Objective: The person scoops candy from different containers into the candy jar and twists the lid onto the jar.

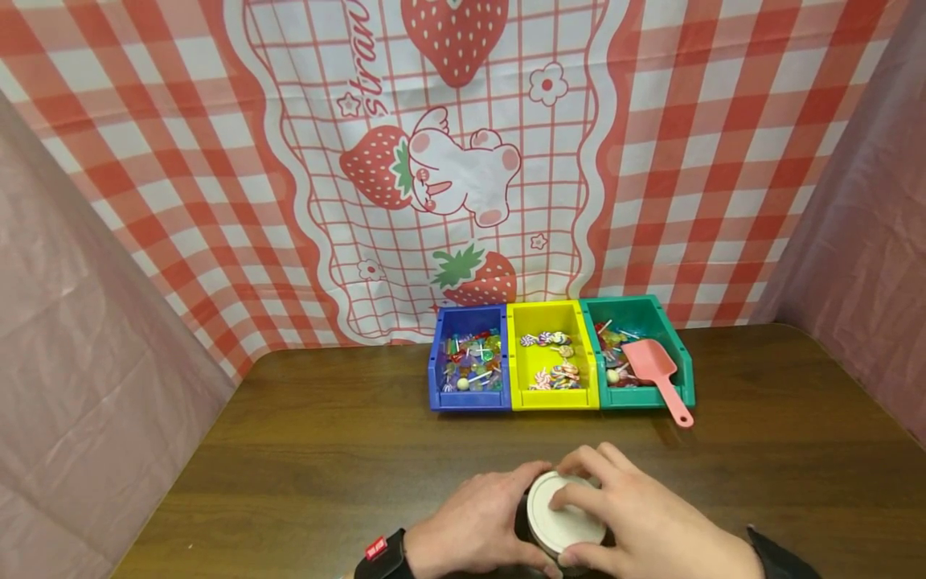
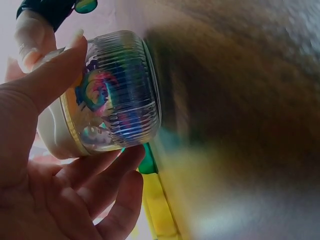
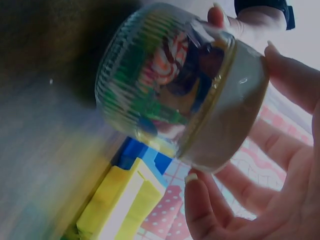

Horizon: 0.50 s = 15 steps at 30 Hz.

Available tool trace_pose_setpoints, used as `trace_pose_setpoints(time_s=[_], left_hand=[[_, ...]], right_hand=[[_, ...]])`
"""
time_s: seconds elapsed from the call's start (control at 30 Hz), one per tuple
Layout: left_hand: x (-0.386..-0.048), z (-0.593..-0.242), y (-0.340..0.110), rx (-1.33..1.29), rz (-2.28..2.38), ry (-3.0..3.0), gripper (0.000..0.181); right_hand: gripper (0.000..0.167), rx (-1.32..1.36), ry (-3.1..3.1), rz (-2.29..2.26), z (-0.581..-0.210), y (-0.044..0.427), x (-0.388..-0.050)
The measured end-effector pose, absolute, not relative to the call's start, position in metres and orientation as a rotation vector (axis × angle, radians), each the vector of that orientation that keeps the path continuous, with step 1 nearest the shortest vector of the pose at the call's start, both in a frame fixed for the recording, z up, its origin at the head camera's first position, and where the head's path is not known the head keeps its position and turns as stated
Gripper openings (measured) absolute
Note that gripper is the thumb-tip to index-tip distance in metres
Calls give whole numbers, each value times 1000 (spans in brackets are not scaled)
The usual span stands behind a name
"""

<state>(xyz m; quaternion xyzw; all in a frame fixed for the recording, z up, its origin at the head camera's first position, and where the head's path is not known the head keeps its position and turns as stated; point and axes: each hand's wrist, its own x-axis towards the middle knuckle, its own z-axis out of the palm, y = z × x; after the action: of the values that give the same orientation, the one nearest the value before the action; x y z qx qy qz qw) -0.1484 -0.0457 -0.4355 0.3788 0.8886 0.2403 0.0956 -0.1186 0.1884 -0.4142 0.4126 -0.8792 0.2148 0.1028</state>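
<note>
A clear ribbed jar (image 2: 120, 90) with colourful swirl candies inside stands on the table near the front edge. On top of it sits a cream-coloured lid (image 1: 563, 515). My left hand (image 1: 481, 519) grips the jar from the left side, thumb and fingers around it. From the right, my right hand (image 1: 640, 515) holds the lid by its rim, thumb at the near side and one bent finger over the top. In the right wrist view the lid (image 3: 230, 110) looks seated on the jar's mouth, with a yellowish band beneath it.
Behind the hands stand a blue bin (image 1: 470, 400), a yellow bin (image 1: 554, 399) and a green bin (image 1: 683, 378), side by side, with wrapped sweets and lollipops inside. A pink scoop (image 1: 654, 366) lies across the green bin, its handle over the front. A checked strawberry cloth (image 1: 680, 161) hangs behind.
</note>
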Motion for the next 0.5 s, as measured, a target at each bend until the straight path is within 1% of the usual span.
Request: trace_pose_setpoints(time_s=[0.2,0.3,0.4,0.5], left_hand=[[-147,-435,-45,1104,718,2645,84],[-148,-435,-46,1101,729,2631,84],[-149,-435,-47,1102,735,2613,87],[-150,-435,-48,1099,726,2604,89]], right_hand=[[41,1078,-2600,603,-418,181,-115],[43,1067,-2613,594,-417,181,-115],[41,1168,-2596,622,-416,185,-118],[39,1359,-2522,684,-415,192,-123]])
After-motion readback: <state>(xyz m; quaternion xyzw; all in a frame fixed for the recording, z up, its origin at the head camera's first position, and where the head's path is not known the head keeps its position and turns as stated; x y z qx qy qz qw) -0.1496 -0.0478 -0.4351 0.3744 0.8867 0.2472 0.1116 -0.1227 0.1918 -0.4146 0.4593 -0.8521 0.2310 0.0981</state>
